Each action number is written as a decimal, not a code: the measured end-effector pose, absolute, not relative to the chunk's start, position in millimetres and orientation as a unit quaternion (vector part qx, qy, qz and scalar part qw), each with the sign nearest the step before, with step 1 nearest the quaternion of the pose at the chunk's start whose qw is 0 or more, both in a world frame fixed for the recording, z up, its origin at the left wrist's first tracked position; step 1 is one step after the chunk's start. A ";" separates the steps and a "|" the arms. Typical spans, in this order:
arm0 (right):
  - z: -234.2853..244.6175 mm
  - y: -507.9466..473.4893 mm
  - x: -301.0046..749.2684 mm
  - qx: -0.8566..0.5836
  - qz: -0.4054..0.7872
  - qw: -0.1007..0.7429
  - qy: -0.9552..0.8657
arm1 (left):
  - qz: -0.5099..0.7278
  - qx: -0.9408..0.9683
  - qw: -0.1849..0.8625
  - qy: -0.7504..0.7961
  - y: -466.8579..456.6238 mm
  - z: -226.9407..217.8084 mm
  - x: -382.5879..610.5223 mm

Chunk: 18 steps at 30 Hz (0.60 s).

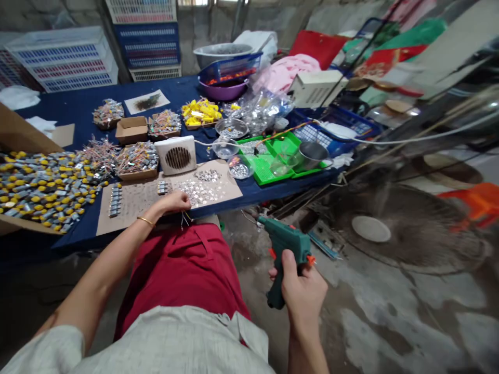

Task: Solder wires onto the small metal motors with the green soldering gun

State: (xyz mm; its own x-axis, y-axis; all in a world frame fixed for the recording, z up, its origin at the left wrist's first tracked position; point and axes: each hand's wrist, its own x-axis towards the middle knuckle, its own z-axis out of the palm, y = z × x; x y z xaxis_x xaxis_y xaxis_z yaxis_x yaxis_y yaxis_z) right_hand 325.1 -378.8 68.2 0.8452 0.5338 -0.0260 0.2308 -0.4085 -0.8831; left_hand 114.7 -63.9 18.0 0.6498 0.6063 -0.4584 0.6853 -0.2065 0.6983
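Note:
My right hand [302, 291] is wrapped round the grip of a dark green glue gun [286, 239] with orange parts. The glue gun is off the table, over the floor, its nozzle toward the table. At the table's front edge my left hand [176, 201] is closed, and several thin wires [186, 221] hang down from its fingers. Beneath and beyond that hand lies a cardboard sheet [136, 221]. On it are a row of small motors [115, 200], a few more motors [162, 187] and many small shiny metal pieces [200, 192].
A large heap of yellow-and-grey motors [47, 187] fills the table's left. A white boxed fan [177, 156] stands behind the cardboard, near boxes of wired parts [137, 158]. Green trays [268, 161] with a metal cup [311, 156] sit right. A big round fan [405, 228] stands on the floor.

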 end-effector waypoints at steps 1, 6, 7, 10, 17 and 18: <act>64.4 -385.4 328.5 -0.825 0.148 0.501 -0.217 | -0.039 0.777 0.473 0.413 -64.7 18.2 113.5; 47.2 -418.8 340.9 -0.821 0.131 0.535 -0.151 | -0.059 0.778 0.465 0.417 -68.0 19.6 110.7; 45.4 -425.0 342.6 -0.819 0.127 0.541 -0.143 | -0.064 0.779 0.459 0.421 -68.9 20.5 110.9; 42.9 -439.9 346.4 -0.815 0.111 0.555 -0.122 | -0.074 0.784 0.440 0.432 -72.6 23.9 111.7; 41.6 -450.1 354.4 -0.801 0.108 0.580 -0.107 | -0.066 0.783 0.424 0.451 -74.7 23.2 111.4; 43.4 -451.2 357.0 -0.803 0.100 0.578 -0.106 | -0.064 0.783 0.423 0.451 -74.0 22.4 111.3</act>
State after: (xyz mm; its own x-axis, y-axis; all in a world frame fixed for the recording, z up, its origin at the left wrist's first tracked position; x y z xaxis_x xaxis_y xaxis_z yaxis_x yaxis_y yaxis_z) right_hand 357.0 -451.2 43.4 0.9572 0.2868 -0.0382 0.0548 -0.3093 -0.9494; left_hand 111.3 -74.0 22.4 0.5849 0.6524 -0.4820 0.7608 -0.2352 0.6049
